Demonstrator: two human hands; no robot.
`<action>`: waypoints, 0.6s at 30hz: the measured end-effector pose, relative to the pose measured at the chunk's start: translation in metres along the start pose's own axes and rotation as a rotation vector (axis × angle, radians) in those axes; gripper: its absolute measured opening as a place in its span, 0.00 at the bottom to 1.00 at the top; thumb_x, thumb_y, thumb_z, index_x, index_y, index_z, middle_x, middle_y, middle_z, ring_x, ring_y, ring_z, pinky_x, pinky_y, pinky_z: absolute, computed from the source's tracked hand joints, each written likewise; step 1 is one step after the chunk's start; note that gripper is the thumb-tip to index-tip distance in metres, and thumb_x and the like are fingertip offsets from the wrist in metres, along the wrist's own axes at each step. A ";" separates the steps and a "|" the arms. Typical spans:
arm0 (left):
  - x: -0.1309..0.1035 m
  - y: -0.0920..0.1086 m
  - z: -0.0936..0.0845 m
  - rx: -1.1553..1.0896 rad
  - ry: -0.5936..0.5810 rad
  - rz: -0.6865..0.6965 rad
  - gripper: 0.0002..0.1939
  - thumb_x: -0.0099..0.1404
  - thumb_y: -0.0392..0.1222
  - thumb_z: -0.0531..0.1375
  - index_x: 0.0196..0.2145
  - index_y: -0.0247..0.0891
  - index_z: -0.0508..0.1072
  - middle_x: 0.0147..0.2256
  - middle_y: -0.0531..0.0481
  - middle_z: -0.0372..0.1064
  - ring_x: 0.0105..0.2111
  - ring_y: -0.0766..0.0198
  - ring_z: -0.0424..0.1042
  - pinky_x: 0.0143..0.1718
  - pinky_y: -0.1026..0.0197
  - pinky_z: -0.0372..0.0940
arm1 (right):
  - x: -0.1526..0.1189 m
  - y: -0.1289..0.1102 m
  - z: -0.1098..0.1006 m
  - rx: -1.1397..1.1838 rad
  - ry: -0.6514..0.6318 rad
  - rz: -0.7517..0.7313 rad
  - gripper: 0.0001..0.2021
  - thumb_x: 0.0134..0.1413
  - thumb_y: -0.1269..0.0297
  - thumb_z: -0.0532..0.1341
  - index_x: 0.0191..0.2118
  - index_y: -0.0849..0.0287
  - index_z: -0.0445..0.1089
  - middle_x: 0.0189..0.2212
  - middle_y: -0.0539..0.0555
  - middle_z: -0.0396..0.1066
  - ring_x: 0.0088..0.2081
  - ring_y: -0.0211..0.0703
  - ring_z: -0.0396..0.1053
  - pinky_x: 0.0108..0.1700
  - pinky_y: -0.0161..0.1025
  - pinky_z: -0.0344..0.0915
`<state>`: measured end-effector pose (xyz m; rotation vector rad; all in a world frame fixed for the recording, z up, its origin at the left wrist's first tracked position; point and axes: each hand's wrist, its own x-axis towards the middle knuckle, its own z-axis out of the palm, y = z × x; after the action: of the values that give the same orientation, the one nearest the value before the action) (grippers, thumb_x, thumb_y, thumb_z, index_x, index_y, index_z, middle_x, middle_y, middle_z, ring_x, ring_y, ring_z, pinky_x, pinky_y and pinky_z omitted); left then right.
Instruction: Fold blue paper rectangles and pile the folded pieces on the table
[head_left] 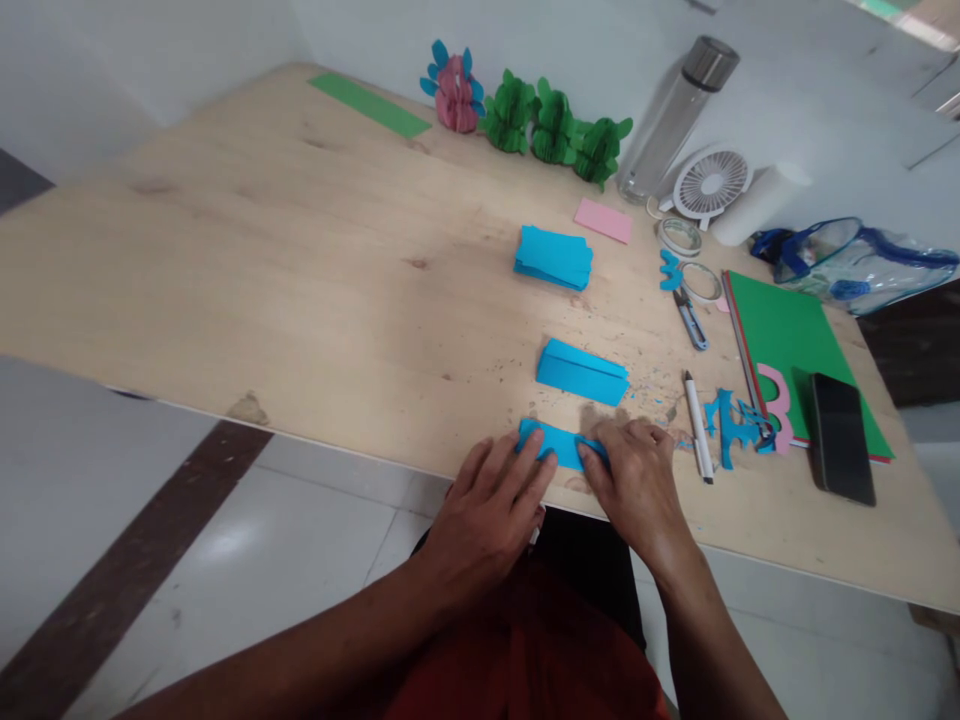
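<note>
Far ahead of the left hand, a green strip lies flat on the surface; right of it stand a pink-and-blue paper figure and a row of green paper figures, judged finished; left hand palm down, fingers loosely spread, fingertips resting on the left part of a blue slip, nothing seen gripped; slip lies between both hands at the surface's near edge, its right end apparently folded over; judged part-way.

Well ahead of the hands, a blue stack, wider, apparently unfolded; judged left to do; nearer, just ahead of the slip, a narrow blue pile, apparently folded; judged done; count not readable in either. Beyond the right hand, a pink slip lies flat, apart from the blue stack; right hand has its thumb on the slip's right end, fingers curled; whether it pinches the paper, cannot tell.

Ahead and right of that hand, snips; nearer to it, a white pen; just past the pen, blue offcuts, so some cutting is judged done.
</note>
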<state>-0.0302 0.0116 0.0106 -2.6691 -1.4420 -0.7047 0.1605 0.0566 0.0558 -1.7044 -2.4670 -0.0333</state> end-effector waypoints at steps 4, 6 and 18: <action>0.003 0.004 -0.003 0.021 -0.046 -0.027 0.26 0.66 0.46 0.55 0.60 0.38 0.63 0.63 0.42 0.55 0.60 0.48 0.56 0.61 0.46 0.50 | 0.000 0.000 0.000 -0.004 -0.008 -0.004 0.11 0.62 0.62 0.52 0.30 0.57 0.66 0.25 0.53 0.69 0.34 0.48 0.63 0.41 0.43 0.48; 0.004 0.005 -0.003 0.029 -0.060 -0.040 0.27 0.65 0.46 0.55 0.60 0.39 0.62 0.63 0.43 0.55 0.60 0.48 0.57 0.60 0.46 0.51 | 0.000 0.000 0.000 -0.004 -0.009 -0.003 0.10 0.62 0.62 0.53 0.30 0.57 0.66 0.25 0.53 0.69 0.34 0.48 0.63 0.41 0.43 0.48; -0.003 0.003 0.003 0.056 -0.020 -0.017 0.24 0.67 0.44 0.53 0.58 0.35 0.64 0.61 0.42 0.58 0.60 0.49 0.58 0.61 0.46 0.51 | 0.001 -0.001 0.000 0.003 0.011 0.008 0.10 0.62 0.63 0.52 0.30 0.57 0.66 0.24 0.53 0.69 0.34 0.48 0.63 0.42 0.44 0.49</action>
<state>-0.0284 0.0084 0.0076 -2.6329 -1.4675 -0.6313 0.1595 0.0568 0.0558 -1.7082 -2.4513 -0.0379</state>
